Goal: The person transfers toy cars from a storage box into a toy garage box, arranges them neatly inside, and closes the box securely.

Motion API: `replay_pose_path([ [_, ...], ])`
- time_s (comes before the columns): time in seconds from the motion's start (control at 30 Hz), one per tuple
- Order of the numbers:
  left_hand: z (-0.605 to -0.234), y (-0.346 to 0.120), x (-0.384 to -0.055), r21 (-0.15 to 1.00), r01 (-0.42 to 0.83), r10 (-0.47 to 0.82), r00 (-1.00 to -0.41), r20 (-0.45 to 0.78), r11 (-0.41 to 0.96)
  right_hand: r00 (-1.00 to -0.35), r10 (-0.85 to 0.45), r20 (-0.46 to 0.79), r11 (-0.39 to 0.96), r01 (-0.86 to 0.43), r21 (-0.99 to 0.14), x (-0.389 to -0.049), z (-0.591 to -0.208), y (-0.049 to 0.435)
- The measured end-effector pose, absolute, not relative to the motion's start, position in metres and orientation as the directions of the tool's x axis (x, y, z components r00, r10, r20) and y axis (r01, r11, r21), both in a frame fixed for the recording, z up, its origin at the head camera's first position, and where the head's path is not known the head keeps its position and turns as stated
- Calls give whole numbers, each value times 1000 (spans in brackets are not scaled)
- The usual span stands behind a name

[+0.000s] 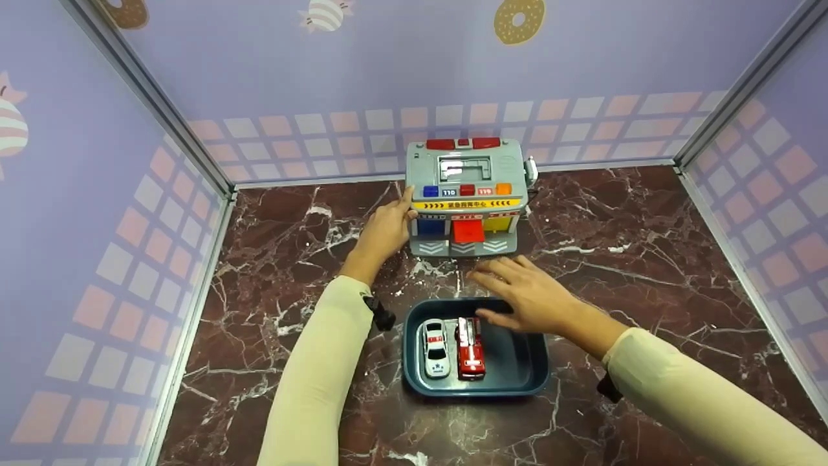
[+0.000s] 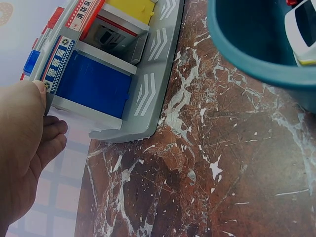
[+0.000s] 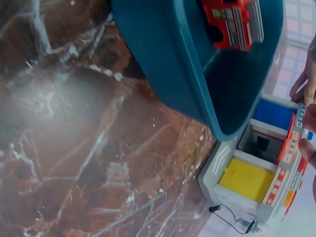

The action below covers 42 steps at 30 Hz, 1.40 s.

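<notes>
A grey toy garage (image 1: 511, 167) stands at the back, with a blue door (image 1: 431, 226), a raised red door (image 1: 468, 231) and a yellow door (image 1: 497, 224). The left wrist view shows the middle bay uncovered below the red door. My left hand (image 1: 386, 228) holds the garage's left side by the roof corner, thumb at the front edge. Above the right part of a dark teal basin (image 1: 475, 392) hovers my right hand (image 1: 527, 291), fingers spread and holding nothing. Side by side in the basin lie a white police car (image 1: 436, 353) and a red fire truck (image 1: 471, 356).
Dark red marbled tabletop (image 1: 272, 323) surrounds the basin and garage. Purple patterned panels (image 1: 362, 77) enclose the back and both sides. At the garage's right side is a small white part (image 1: 531, 170) with a black cord, seen in the right wrist view.
</notes>
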<state>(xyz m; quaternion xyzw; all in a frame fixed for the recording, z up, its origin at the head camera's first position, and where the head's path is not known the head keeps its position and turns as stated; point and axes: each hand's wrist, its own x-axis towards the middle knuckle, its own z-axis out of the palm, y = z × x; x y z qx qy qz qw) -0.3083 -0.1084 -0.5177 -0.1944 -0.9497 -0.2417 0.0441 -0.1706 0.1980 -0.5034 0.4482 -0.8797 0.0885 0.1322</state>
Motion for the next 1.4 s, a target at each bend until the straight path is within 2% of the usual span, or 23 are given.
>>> replay_pose_path([
  [0.17,-518,-109,-309,448,374,337,-927,163,812,-547,-790,277,563,-826,-23,-158,-509,192],
  [0.57,-520,-111,-307,438,397,350,-918,188,806,-442,-861,253,462,-887,23,-136,-535,185],
  [0.93,-520,-109,-307,457,392,345,-920,185,798,-471,-868,161,482,-875,39,-128,-545,183],
  [1.4,-521,-109,-308,455,386,347,-922,170,802,-475,-860,188,499,-860,107,-125,-558,182],
])
